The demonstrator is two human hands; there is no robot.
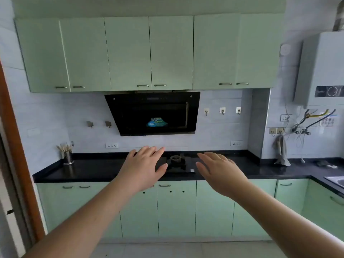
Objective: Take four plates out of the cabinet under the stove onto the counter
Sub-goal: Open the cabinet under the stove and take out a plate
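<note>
Reaching forward at about counter height, the left hand [143, 169] and the right hand [220, 173] are both spread wide, fingers straight and a little apart, and they hold nothing and touch nothing. Palms are turned down and away from the camera, thumbs pointing toward each other, with a gap between the two hands through which the burner of the stove [176, 162] is seen. Both bare forearms come up from the lower corners of the view and meet nearly in the middle. Below the hands is the cabinet under the stove [176, 211], with pale green doors, and these doors are closed, so the plates cannot be seen. Its small metal handle [164, 185] is just under the edge of the black counter [89, 169], which runs along the wall and turns at the right toward a sink [337, 180]. On the left part of the counter stands a metal holder with chopsticks [66, 155]. Above the stove hangs a black range hood [152, 113], and over it a row of green upper cabinets [128, 53]. On the right wall are a white water heater [322, 69] and a grey cloth [281, 151] hanging from a hook. The wall is covered with pale tiles.
</note>
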